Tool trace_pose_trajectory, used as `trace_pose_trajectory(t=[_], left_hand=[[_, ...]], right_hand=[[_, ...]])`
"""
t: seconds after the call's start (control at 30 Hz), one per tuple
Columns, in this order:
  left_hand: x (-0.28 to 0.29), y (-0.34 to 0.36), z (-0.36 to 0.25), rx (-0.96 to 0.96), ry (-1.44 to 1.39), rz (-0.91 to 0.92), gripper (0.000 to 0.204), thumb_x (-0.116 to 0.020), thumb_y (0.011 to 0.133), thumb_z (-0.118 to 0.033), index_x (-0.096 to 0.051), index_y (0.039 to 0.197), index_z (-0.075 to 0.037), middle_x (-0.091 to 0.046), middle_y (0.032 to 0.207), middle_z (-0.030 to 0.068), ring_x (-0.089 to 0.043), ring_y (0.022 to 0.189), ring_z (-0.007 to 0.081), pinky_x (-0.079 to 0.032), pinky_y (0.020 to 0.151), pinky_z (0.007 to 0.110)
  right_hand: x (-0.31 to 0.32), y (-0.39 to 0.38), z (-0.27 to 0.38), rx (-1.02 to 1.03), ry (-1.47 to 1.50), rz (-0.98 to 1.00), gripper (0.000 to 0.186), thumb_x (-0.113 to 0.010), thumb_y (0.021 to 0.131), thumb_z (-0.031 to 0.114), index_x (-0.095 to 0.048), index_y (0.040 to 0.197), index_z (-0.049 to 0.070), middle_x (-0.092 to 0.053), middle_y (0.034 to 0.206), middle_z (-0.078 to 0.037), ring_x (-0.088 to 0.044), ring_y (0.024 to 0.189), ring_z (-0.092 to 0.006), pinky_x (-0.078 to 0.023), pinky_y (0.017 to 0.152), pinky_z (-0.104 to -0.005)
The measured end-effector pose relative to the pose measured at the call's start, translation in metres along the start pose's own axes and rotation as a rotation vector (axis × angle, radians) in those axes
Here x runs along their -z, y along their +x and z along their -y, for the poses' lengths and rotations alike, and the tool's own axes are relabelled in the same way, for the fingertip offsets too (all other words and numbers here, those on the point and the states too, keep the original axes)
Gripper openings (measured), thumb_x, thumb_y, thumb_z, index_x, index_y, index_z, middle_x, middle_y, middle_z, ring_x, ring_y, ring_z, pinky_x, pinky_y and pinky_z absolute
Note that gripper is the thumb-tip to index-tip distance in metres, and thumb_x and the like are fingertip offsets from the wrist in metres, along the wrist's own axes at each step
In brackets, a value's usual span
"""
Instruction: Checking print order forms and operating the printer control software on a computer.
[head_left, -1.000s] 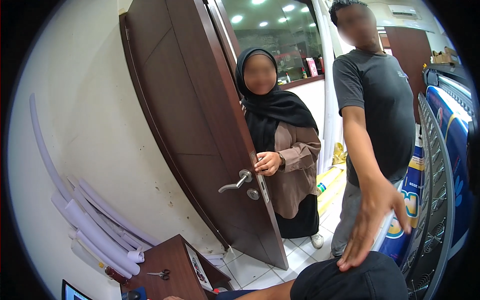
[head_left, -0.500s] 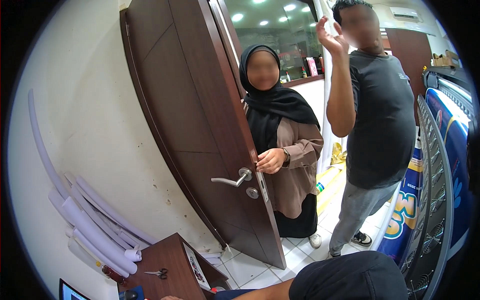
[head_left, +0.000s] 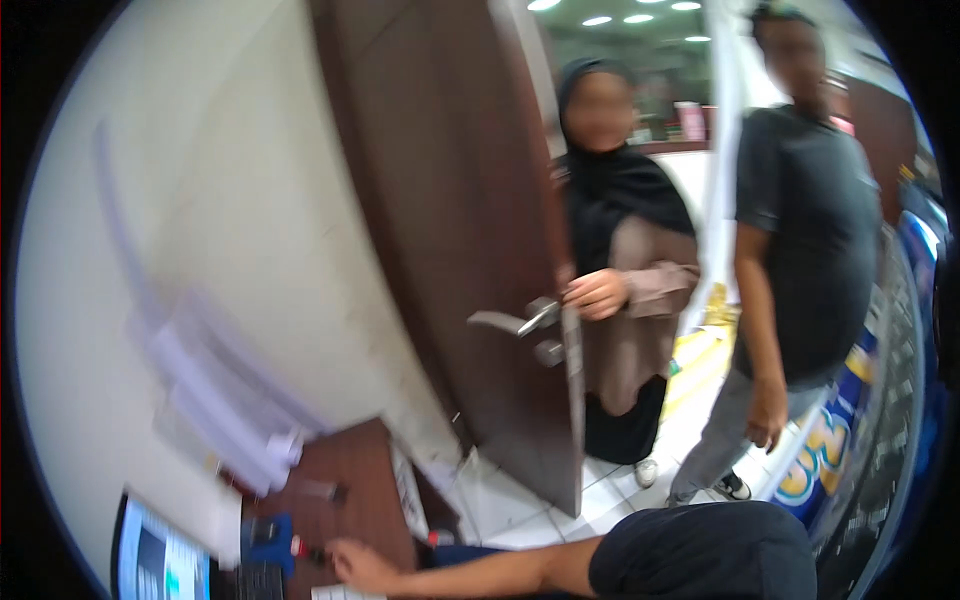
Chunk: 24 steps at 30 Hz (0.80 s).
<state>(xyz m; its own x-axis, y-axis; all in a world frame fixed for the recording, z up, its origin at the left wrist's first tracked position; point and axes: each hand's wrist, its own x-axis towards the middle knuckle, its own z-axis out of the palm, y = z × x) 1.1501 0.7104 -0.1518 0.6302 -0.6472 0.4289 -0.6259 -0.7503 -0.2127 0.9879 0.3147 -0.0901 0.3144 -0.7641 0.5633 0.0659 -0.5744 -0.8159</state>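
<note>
My right forearm comes in from the lower right under a dark sleeve. It reaches left across the brown desk (head_left: 345, 455), where my right hand (head_left: 365, 568) is low over the surface. Beside its fingertips is a small dark object with a red end (head_left: 299, 546). Motion blur hides its kind and whether the fingers grip it. Left of the hand are a black mouse (head_left: 262, 530) on a blue pad and a dark keyboard (head_left: 260, 582). A lit screen (head_left: 160, 550) stands at the lower left. My left hand is outside the picture.
One person (head_left: 620, 250) in a black headscarf holds the edge of a brown door (head_left: 450, 200). Another person (head_left: 805, 230) in a dark shirt stands right of them. White paper rolls (head_left: 220, 400) lean on the left wall. Blurred scissors (head_left: 325, 490) lie on the desk.
My view has shifted, bringing more of the desk, screen and my right hand into the picture. The person in the dark shirt has lowered a raised hand. The person at the door still holds its edge.
</note>
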Motion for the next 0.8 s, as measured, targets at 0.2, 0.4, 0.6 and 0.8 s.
trace_pose_trajectory(t=[0.2,0.4,0.6,0.8], left_hand=[[0.111,0.037,-0.058,0.325,-0.36,-0.116,0.058,-0.067,0.087,-0.029,-0.055,0.126,0.012,-0.052,0.131,0.0337,-0.05,0.123,0.0462,-0.037,0.109,0.048],[0.126,0.048,-0.014,0.377,-0.417,-0.236,0.026,-0.069,0.084,-0.023,-0.063,0.101,-0.003,-0.06,0.098,0.0142,-0.057,0.096,0.0361,-0.044,0.081,0.046],[0.117,-0.019,0.019,0.442,-0.321,-0.084,0.039,-0.072,0.082,-0.031,-0.064,0.108,-0.004,-0.059,0.106,0.0117,-0.055,0.1,0.0318,-0.041,0.084,0.043],[0.129,-0.031,0.037,0.296,-0.557,0.024,0.039,-0.075,0.078,-0.026,-0.068,0.112,-0.007,-0.059,0.122,0.0112,-0.051,0.117,0.0299,-0.036,0.1,0.042]], right_hand=[[0.043,0.017,0.055,0.241,-0.064,0.083,0.004,-0.065,0.08,0.005,-0.063,0.079,0.008,-0.06,0.082,-0.011,-0.058,0.079,-0.03,-0.044,0.073,-0.0414],[0.014,-0.066,0.117,0.448,0.131,0.548,0.016,-0.071,0.081,0.014,-0.06,0.09,0.005,-0.058,0.088,-0.009,-0.054,0.085,-0.0294,-0.039,0.077,-0.0399],[-0.019,-0.123,0.161,0.679,-0.191,0.976,0.051,-0.069,0.084,0.032,-0.061,0.124,0.001,-0.054,0.13,-0.016,-0.047,0.125,-0.0315,-0.03,0.11,-0.0499],[-0.019,-0.124,0.153,0.616,-0.262,1.03,0.058,-0.068,0.084,0.038,-0.061,0.123,-0.004,-0.055,0.126,-0.02,-0.048,0.124,-0.032,-0.027,0.108,-0.0556]])
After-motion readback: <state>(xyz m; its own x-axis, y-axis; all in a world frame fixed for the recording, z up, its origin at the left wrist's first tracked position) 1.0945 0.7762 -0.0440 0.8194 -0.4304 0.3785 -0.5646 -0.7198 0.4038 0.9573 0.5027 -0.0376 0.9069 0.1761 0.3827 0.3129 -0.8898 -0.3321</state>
